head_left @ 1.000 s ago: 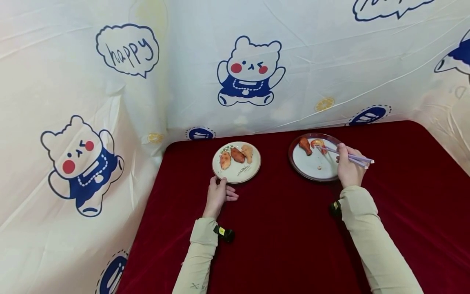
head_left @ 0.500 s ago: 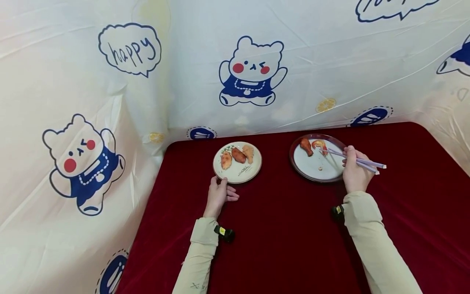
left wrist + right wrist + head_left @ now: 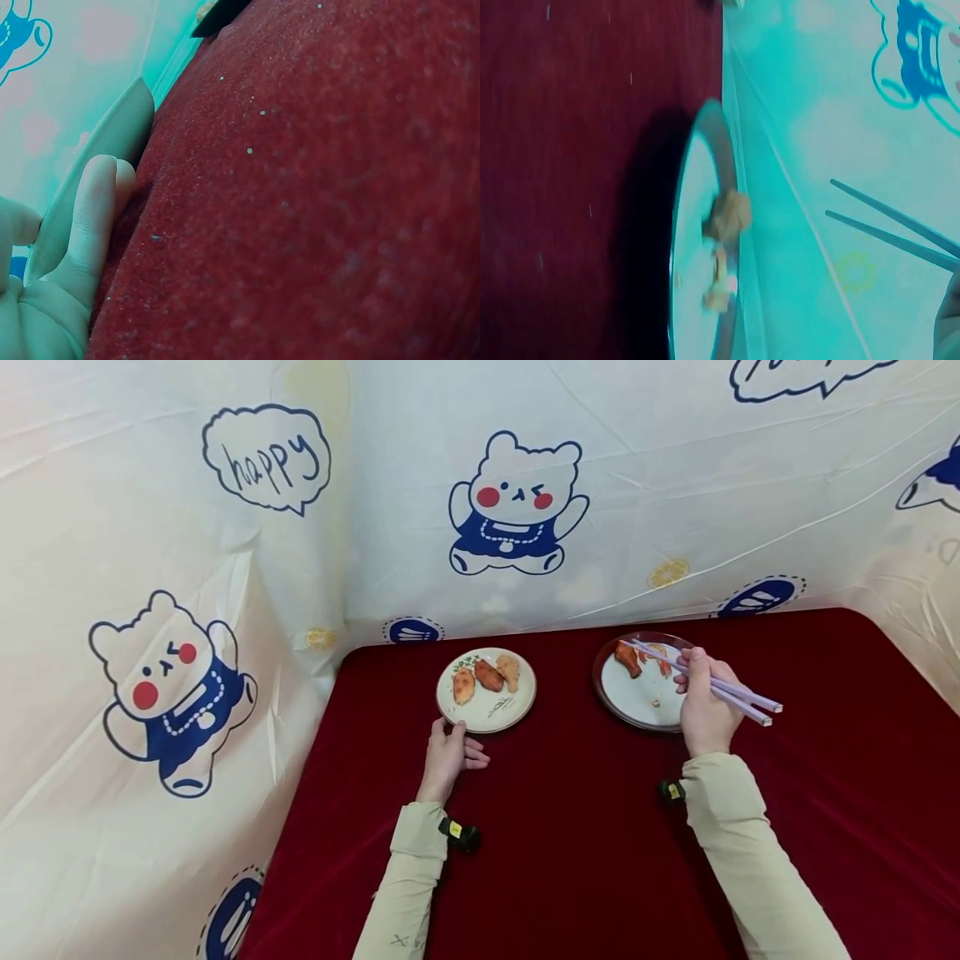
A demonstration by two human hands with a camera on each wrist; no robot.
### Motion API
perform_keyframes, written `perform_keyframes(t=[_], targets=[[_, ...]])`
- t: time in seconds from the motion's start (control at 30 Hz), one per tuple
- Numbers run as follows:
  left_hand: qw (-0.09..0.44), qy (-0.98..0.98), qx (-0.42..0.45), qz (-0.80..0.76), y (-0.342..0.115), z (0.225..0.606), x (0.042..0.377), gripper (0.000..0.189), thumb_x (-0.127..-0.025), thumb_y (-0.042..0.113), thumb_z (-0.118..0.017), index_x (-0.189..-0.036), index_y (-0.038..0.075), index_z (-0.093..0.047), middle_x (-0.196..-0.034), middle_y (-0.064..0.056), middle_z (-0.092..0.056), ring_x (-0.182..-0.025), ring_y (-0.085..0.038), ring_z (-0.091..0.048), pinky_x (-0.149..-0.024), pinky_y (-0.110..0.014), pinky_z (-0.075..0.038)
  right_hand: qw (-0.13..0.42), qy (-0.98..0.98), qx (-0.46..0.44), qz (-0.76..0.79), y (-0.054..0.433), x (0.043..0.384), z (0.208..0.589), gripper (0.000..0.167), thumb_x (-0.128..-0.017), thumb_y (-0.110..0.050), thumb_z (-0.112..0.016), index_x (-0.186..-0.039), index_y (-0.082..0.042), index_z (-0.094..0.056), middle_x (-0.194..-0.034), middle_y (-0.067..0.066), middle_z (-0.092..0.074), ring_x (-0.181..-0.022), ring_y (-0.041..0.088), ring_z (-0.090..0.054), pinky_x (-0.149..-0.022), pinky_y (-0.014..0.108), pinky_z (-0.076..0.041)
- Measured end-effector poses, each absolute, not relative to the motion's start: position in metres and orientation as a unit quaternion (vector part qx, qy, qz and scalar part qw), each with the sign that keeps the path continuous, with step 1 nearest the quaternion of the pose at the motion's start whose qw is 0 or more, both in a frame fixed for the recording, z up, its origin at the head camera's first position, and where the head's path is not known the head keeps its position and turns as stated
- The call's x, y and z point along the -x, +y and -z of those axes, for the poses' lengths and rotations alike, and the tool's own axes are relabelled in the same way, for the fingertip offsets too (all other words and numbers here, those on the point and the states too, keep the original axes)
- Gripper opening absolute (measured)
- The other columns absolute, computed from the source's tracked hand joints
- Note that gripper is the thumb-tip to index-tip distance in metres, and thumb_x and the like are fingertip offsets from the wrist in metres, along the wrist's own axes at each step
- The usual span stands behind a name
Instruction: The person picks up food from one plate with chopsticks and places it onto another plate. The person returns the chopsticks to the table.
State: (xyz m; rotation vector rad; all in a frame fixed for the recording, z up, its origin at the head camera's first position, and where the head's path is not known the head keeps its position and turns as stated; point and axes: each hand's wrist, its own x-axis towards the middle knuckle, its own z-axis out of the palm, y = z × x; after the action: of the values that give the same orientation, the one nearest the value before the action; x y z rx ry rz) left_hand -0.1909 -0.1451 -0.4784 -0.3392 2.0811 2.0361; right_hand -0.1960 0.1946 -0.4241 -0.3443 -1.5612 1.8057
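Note:
My right hand (image 3: 708, 717) grips a pair of light purple chopsticks (image 3: 744, 698), which slant over the large dark-rimmed plate (image 3: 633, 700). In the right wrist view the chopsticks (image 3: 900, 232) are raised off the plate, tips slightly apart with nothing between them. A brown drumstick (image 3: 627, 662) lies at that plate's far left, beside a curled orange shrimp (image 3: 665, 665) partly covered by the chopsticks. My left hand (image 3: 444, 764) holds the near rim of the smaller cream plate (image 3: 487, 717), thumb at the edge; its other fingers (image 3: 94, 210) extend beside the plate's underside.
On the cream plate lie a golden fried piece (image 3: 463, 687), a browner piece (image 3: 489, 676) and a pale drumstick (image 3: 508, 672). A small crumb (image 3: 656, 703) sits on the large plate. Dark red cloth (image 3: 570, 827) covers the table; a printed white curtain (image 3: 405, 527) stands behind.
The chopsticks have lifted from the shrimp and swung left, their tips now over the drumstick. My right hand first shifted right, then back left. My left hand stays at the cream plate.

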Motion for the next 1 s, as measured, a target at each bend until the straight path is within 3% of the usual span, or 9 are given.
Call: perform_keyframes(t=[0.2,0.43,0.53,0.77,1.0], targets=[[0.108,0.703,0.119,-0.693,-0.144,0.478,0.19,0.062,-0.105,0.024,-0.039,-0.153,0.004,-0.005,-0.087,-0.022,-0.067,-0.061,-0.025,-0.07,-0.064,-0.039,-0.063,0.315,-0.649,0.091,-0.687,0.165,0.185,0.416,0.029,-0.097,-0.012,-0.058,-0.099,0.015,-0.069,-0.074,-0.014,-0.067,-0.056,-0.002,-0.057,-0.048,0.009,-0.047],[0.105,0.702,0.116,-0.695,-0.143,0.479,0.19,0.065,-0.105,0.023,-0.039,-0.153,0.003,-0.001,-0.089,-0.024,-0.067,-0.062,-0.026,-0.07,-0.064,-0.038,-0.063,0.265,-0.679,0.078,-0.68,0.142,0.187,0.43,0.031,-0.098,-0.02,-0.059,-0.101,0.008,-0.072,-0.075,-0.02,-0.065,-0.06,-0.002,-0.057,-0.052,0.009,-0.048],[0.105,0.703,0.116,-0.694,-0.143,0.478,0.19,0.065,-0.105,0.022,-0.039,-0.153,0.003,0.0,-0.09,-0.025,-0.067,-0.062,-0.026,-0.07,-0.064,-0.038,-0.063,0.258,-0.688,0.066,-0.676,0.131,0.188,0.434,0.029,-0.097,-0.02,-0.059,-0.099,0.006,-0.073,-0.076,-0.013,-0.067,-0.06,-0.001,-0.057,-0.052,0.009,-0.048],[0.107,0.706,0.117,-0.69,-0.145,0.476,0.189,0.064,-0.105,0.022,-0.039,-0.153,0.003,-0.002,-0.09,-0.025,-0.067,-0.063,-0.027,-0.07,-0.065,-0.039,-0.063,0.231,-0.704,0.035,-0.671,0.103,0.178,0.419,0.025,-0.097,-0.01,-0.058,-0.1,0.01,-0.071,-0.093,0.027,-0.069,-0.062,0.011,-0.06,-0.053,0.012,-0.05],[0.104,0.705,0.117,-0.692,-0.145,0.475,0.19,0.063,-0.105,0.022,-0.039,-0.153,0.002,-0.003,-0.088,-0.025,-0.067,-0.063,-0.028,-0.07,-0.065,-0.04,-0.063,0.175,-0.716,0.069,-0.673,0.087,0.179,0.417,0.029,-0.099,-0.016,-0.056,-0.107,0.007,-0.071,-0.102,0.025,-0.07,-0.07,0.019,-0.063,-0.059,0.016,-0.053]])
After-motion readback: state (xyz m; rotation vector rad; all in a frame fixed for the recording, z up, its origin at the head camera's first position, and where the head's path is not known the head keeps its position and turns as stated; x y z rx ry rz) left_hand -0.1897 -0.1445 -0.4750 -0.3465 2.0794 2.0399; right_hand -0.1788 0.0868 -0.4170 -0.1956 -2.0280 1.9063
